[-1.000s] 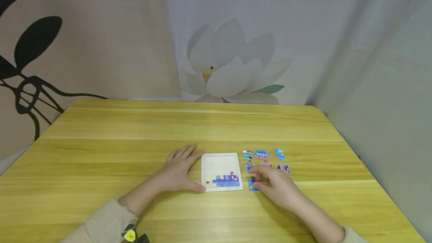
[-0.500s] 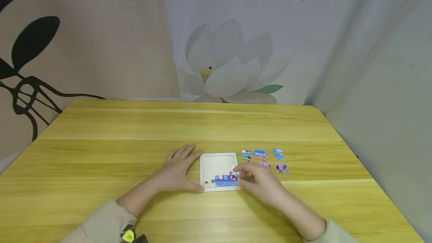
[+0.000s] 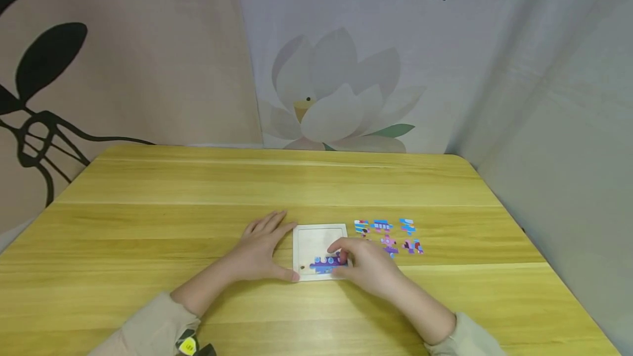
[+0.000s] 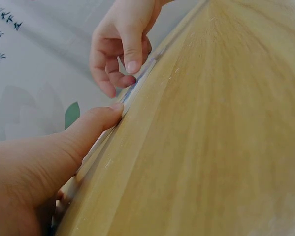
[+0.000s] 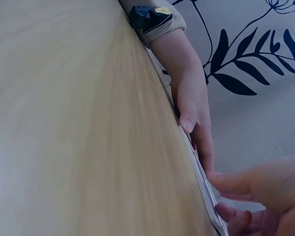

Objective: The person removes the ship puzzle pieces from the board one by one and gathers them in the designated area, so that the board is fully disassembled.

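A pale square puzzle tray lies on the table. Joined purple and blue jigsaw pieces fill part of its lower side. My left hand rests at the tray's left edge, fingers spread; its thumb touches the near corner, as the left wrist view also shows. My right hand is over the tray's right side and hides the right end of the joined pieces. In the right wrist view, its thumb and bent fingers stand apart, with no piece visible between them. What lies under the palm is hidden.
Several loose jigsaw pieces lie right of the tray, among them a blue and pink one, a blue one and a pink and purple one. A patterned curtain hangs behind the wooden table.
My right hand has moved left from the loose pieces to over the tray's right side, uncovering the pink and purple piece. My left hand has stayed at the tray's left edge.
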`<state>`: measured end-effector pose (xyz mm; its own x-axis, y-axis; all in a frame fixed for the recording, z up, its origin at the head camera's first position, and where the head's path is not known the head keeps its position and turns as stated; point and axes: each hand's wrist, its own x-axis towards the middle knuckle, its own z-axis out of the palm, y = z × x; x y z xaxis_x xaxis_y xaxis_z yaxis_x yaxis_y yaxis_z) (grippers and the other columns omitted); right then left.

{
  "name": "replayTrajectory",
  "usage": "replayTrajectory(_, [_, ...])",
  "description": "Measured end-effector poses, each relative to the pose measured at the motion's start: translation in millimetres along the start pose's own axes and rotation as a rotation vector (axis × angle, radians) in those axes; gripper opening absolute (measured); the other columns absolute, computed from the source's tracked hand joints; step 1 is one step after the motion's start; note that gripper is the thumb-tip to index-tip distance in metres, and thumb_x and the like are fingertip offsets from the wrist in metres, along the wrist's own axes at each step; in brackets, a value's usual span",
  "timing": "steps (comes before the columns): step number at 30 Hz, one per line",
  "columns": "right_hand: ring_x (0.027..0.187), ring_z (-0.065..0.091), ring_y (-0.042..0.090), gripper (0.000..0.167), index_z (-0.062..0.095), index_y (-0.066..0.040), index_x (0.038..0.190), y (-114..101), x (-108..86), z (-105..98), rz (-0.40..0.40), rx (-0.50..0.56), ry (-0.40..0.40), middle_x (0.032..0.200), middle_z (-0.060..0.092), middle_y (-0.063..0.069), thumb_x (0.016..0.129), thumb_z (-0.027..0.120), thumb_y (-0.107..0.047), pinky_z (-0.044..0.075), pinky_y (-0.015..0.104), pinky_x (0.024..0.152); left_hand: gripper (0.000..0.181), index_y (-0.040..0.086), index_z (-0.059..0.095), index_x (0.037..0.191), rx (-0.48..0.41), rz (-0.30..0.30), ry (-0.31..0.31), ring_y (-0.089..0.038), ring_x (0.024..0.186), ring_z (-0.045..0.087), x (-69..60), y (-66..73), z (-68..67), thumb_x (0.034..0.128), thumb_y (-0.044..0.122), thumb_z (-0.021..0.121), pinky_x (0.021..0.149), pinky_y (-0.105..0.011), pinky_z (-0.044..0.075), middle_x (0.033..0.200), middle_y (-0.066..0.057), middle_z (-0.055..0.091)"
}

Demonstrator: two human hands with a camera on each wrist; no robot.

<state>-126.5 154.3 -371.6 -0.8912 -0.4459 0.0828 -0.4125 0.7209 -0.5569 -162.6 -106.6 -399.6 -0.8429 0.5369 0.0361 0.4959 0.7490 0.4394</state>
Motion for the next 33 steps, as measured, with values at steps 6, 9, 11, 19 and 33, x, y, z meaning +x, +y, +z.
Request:
replayTrajectory(6, [0.062, 0.045, 0.006, 0.027, 0.071, -0.020, 0.102, -2.4, 3.2, 4.1, 0.045, -0.056, -0.008, 0.074, 0.053, -0.012, 0.077, 0.080, -0.024, 0.039, 0.025, 0.055, 0.116, 0.014, 0.033, 0.150, 0.003, -0.004, 0.001, -0.038, 0.142, 0.009, 0.2, -0.6, 0.8, 0.0603, 0.079, 0.068, 0.108, -0.063, 0.006, 0.157, -0.017, 0.014])
replayTrajectory(9, [0.067, 0.048, 0.007, 0.027, 0.072, -0.021, 0.101, -3.3, 2.9, 5.9, 0.052, -0.081, -0.004, 0.076, 0.055, -0.011, 0.076, 0.081, -0.025, 0.040, 0.027, 0.059, 0.116, 0.014, 0.033, 0.150, 0.003, -0.002, 0.004, -0.038, 0.142, 0.010, 0.3, -0.8, 0.9, 0.0604, 0.078, 0.068, 0.108, -0.063, 0.006, 0.157, -0.017, 0.014])
replayTrajectory(11, [0.071, 0.050, 0.007, 0.026, 0.073, -0.021, 0.100, -3.7, 2.0, 6.7, 0.048, -0.095, 0.003, 0.079, 0.057, -0.011, 0.075, 0.081, -0.025, 0.042, 0.028, 0.061, 0.116, 0.014, 0.033, 0.150, 0.002, 0.001, 0.003, -0.038, 0.142, 0.010, 0.2, -0.6, 0.7, 0.0606, 0.078, 0.068, 0.108, -0.063, 0.006, 0.157, -0.018, 0.014])
replayTrajectory(19, [0.075, 0.054, 0.010, 0.025, 0.073, -0.021, 0.100, -7.8, 0.1, 7.4, 0.062, -0.119, 0.006, 0.083, 0.060, -0.008, 0.076, 0.080, -0.024, 0.043, 0.030, 0.062, 0.115, 0.013, 0.034, 0.149, -0.003, 0.011, 0.006, -0.040, 0.142, 0.011, -0.2, 0.8, -0.2, 0.0609, 0.078, 0.068, 0.108, -0.064, 0.007, 0.156, -0.019, 0.016])
replayTrajectory(33, [0.074, 0.058, 0.013, 0.023, 0.068, -0.023, 0.096, -12.4, 2.8, 8.3, 0.082, -0.154, 0.010, 0.080, 0.063, -0.007, 0.077, 0.079, -0.019, 0.044, 0.032, 0.059, 0.114, 0.012, 0.035, 0.149, 0.002, 0.015, 0.004, -0.040, 0.141, 0.012, -0.7, 1.1, -1.1, 0.0612, 0.078, 0.068, 0.108, -0.064, 0.007, 0.156, -0.019, 0.017])
